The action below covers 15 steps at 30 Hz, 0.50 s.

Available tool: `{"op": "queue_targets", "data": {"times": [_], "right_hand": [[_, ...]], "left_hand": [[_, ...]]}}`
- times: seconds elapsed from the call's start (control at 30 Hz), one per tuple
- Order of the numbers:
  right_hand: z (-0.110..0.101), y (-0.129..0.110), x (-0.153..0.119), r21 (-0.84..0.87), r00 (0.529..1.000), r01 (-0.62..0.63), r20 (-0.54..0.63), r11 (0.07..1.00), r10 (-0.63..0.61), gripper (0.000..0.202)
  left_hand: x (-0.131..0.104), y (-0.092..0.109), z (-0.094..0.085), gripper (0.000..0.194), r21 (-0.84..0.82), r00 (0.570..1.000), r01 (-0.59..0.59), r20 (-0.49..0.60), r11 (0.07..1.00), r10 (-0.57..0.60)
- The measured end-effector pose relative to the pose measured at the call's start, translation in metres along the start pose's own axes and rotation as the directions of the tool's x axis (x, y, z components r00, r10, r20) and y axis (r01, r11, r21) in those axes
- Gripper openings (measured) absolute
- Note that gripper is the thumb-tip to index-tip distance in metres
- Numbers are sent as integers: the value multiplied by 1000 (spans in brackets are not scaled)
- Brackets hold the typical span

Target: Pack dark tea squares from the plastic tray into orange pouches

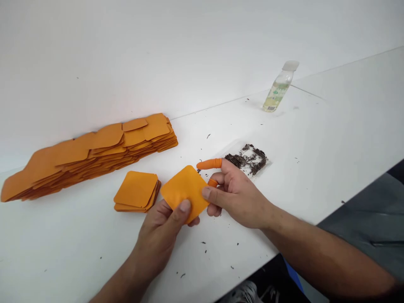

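Observation:
An orange square piece with rounded corners [186,187] is held over the table between both hands. My left hand [166,229] grips its lower left part, thumb on top and fingers beneath. At its right corner, my right hand [236,189] pinches it between thumb and a bent finger. Orange finger cots [211,163] cover the right index finger, which points left, and another finger. Just left of my left hand lies a small stack of like orange squares [135,189]. Whether the held piece is one layer or more, I cannot tell.
A long overlapping pile of orange squares [104,145] lies along the wall at left. Behind my right hand is a clear sheet or bag with dark brown scraps [252,158]. A bottle of yellowish liquid [279,90] stands farther back. Dark crumbs dot the white table [75,252].

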State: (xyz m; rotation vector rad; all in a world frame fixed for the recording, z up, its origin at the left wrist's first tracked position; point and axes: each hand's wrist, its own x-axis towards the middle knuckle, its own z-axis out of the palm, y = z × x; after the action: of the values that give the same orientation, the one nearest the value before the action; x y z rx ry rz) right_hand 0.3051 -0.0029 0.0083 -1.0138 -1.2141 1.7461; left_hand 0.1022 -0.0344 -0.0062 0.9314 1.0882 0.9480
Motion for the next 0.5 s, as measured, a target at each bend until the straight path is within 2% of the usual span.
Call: {"op": "queue_targets", "data": {"times": [0.07, 0.2, 0.37, 0.5], "right_hand": [[1, 0, 0, -6, 1000, -7, 6, 1000, 7, 39], [4, 2, 0, 29, 1000, 7, 12, 1000, -8, 36], [9, 8, -4, 44, 999, -30, 46, 999, 28, 65], [13, 15, -6, 43, 1000, -4, 26, 999, 3, 64]], "left_hand": [[-1, -5, -1, 34, 21, 1000, -28, 12, 999, 27], [0, -5, -3, 41, 52, 998, -50, -46, 997, 53], [2, -3, 0, 40, 19, 994, -44, -99, 999, 45], [1, -3, 1, 37, 6, 993, -24, -117, 1000, 24]]}}
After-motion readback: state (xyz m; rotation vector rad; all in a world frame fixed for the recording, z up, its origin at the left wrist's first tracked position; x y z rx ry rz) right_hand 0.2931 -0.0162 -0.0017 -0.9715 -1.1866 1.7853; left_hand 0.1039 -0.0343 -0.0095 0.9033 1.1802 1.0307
